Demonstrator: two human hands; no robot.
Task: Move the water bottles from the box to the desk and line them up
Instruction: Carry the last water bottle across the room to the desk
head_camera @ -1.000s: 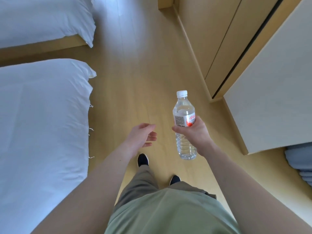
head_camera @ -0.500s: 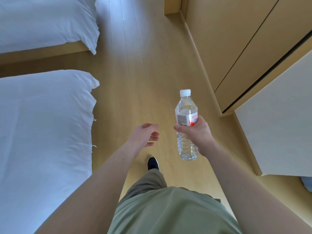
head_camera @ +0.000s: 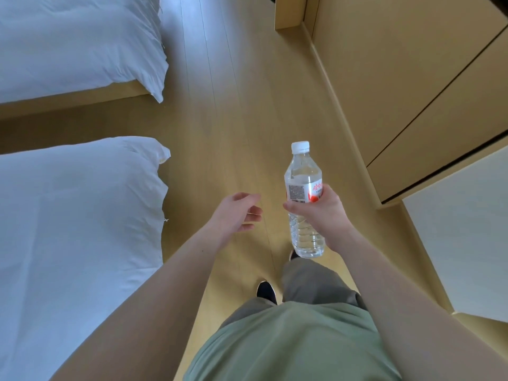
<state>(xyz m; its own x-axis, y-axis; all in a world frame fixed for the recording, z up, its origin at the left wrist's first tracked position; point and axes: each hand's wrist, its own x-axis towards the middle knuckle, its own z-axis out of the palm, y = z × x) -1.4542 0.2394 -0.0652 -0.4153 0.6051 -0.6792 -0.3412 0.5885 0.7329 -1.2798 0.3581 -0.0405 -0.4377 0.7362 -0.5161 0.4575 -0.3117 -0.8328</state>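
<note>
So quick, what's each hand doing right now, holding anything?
Left hand: open, fingers relaxed, holding nothing.
Right hand: closed around the middle of a water bottle, held upright above the floor.

A single wide-angle view is given, taken from the person's head and aimed forward and steeply down. The floor (head_camera: 225, 138) is seen from standing height, with both forearms reaching close in from the bottom edge.

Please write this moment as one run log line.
right hand: grips water bottle upright | left hand: open, holds nothing | box, desk: unseen
</note>
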